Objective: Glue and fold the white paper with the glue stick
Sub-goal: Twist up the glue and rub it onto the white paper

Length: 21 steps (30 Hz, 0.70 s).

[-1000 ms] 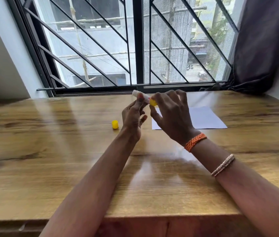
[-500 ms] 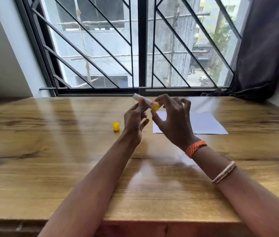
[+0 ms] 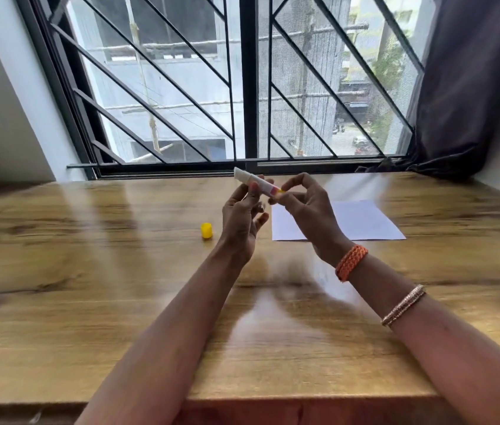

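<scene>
— What have you got in front of you?

— I see both hands raised over the wooden table (image 3: 89, 302), meeting in the middle. My left hand (image 3: 242, 222) has the glue stick (image 3: 256, 184) pinched between thumb and fingertips around the white barrel. The stick is tilted, its white end pointing up and away toward the window (image 3: 248, 87), its yellow end lower and toward my right.

— And the right hand?

— My right hand (image 3: 310, 213) is closed on that yellow end, thumb and forefinger curled around it. So both hands are clamped on the same stick, one at each part.

— Is the cap on?

— No. The yellow cap (image 3: 206, 230) sits on the table by itself, left of my left hand and not touching anything else.

— Where's the paper?

— The white paper (image 3: 362, 220) lies flat on the table behind my right hand, partly hidden by it, well apart from the cap. It looks unfolded; I can't tell whether any glue is on it.

— Anything else worth noting?

— An orange band (image 3: 351, 261) on the right wrist and a thin bracelet (image 3: 403, 305) farther up the forearm. A dark curtain (image 3: 469, 87) hangs at the right side of the window.
</scene>
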Tool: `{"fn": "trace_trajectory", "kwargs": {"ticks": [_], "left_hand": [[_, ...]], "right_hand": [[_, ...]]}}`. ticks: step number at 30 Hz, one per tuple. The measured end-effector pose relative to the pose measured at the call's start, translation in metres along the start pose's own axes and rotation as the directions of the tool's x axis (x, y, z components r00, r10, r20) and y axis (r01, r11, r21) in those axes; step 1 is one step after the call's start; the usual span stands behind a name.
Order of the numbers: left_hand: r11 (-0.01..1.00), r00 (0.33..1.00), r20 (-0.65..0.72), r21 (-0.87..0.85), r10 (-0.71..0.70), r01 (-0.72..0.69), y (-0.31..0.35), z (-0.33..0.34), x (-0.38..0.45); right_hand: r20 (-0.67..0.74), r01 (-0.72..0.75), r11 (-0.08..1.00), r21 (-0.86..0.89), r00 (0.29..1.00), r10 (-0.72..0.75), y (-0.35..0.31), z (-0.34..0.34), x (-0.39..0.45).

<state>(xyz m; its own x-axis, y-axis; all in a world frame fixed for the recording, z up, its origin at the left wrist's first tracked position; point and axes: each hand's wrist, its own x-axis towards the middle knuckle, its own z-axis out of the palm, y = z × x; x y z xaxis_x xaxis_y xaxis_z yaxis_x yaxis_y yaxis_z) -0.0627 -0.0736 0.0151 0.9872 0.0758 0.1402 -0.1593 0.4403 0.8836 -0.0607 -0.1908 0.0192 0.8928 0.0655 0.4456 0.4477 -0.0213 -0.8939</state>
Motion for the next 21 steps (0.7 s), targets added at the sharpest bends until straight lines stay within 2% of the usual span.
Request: {"fn": "trace_trajectory", "kwargs": {"ticks": [6,9,12,15,21], "left_hand": [[1.0,1.0,0.008,-0.003,0.01,-0.01,0.0,0.0,0.001],[1.0,1.0,0.002,0.009,0.011,-0.011,0.0,0.0,0.001],[1.0,1.0,0.008,0.025,0.016,-0.016,0.0,0.001,0.0],[1.0,1.0,0.016,0.012,0.008,-0.008,-0.001,0.004,-0.002],[1.0,0.999,0.033,0.0,0.02,-0.02,-0.001,0.003,0.0]], "right_hand": [[0.037,0.016,1.0,0.026,0.999,-0.017,0.001,0.001,-0.001],[0.043,0.119,0.987,-0.111,0.992,-0.115,0.004,0.005,-0.001],[-0.03,0.193,0.943,-0.271,0.978,-0.208,0.011,0.007,0.001],[-0.121,0.169,0.948,-0.271,0.971,-0.207,0.012,0.004,0.002],[-0.071,0.097,0.947,-0.307,0.99,-0.125,0.008,0.006,-0.001]]}}
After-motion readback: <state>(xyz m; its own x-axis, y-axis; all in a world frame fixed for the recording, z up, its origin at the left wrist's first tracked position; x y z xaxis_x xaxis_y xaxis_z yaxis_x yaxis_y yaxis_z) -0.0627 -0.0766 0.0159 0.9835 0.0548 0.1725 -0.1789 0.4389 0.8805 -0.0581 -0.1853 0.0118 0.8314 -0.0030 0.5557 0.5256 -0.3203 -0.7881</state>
